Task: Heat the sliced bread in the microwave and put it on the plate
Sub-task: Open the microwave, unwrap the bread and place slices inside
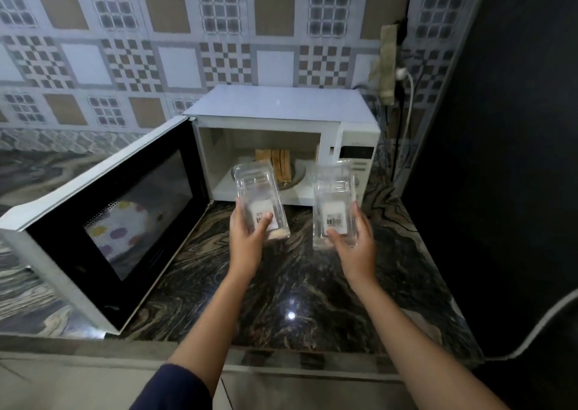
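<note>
Sliced bread (279, 166) upright inside open microwave (281, 106), beyond and between both hands; left hand (248, 242) grips left clear tub (258, 195), right hand (355, 248) grips right clear tub (334, 200)

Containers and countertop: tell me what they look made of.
Left container and right container: likely thin clear plastic, glossy. The white labels and the microwave show through them, and the walls have moulded ridges. Countertop: probably polished stone, granite or marble, judging by the dark swirled veining and a sharp light glint.
</note>
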Available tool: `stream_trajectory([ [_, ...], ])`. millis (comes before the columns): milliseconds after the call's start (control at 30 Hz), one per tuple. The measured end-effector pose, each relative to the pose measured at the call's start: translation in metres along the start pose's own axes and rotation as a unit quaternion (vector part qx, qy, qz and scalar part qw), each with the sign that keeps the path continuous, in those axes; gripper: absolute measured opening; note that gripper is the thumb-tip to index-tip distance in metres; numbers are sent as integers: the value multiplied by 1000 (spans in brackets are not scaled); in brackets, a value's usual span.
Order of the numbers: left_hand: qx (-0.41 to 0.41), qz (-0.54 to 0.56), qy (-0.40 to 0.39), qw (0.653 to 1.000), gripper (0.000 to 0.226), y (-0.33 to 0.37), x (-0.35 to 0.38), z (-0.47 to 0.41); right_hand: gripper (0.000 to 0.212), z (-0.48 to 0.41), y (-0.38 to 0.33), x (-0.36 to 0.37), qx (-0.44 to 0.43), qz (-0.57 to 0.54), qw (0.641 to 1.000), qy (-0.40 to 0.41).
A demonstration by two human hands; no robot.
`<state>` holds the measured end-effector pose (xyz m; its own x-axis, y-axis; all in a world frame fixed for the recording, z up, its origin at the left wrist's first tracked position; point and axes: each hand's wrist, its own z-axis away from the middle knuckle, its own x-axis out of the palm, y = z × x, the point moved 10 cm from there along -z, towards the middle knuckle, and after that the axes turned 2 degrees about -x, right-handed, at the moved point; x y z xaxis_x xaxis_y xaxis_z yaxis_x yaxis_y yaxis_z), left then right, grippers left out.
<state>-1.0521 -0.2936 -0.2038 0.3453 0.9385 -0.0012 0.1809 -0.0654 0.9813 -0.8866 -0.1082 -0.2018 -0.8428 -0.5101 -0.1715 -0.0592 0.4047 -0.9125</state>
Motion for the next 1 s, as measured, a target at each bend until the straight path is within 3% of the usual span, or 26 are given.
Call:
stream_trajectory([
  [100,51,8,1,999,72,48,6,-30,69,-34,-49,-7,-65,1,997,28],
  [300,97,-11,-32,995,75,118,28,-104,69,-116,-107,1,-93,-49,993,48],
  [400,51,-21,-81,995,85,131,46,-146,69,-163,-110,13,-49,-80,995,39],
  [500,39,-67,-97,992,62,148,61,-182,62,-204,-116,25,-20,-89,995,29],
  [667,2,-166,-115,979,61,140,71,-240,41,-251,-98,51,101,-120,987,12],
  [800,-34,-200,-125,971,63,127,75,-265,39,-275,-78,69,148,-71,986,-17],
  [1000,-51,-218,-126,966,63,112,78,-289,38,-292,-81,76,107,125,986,-7],
])
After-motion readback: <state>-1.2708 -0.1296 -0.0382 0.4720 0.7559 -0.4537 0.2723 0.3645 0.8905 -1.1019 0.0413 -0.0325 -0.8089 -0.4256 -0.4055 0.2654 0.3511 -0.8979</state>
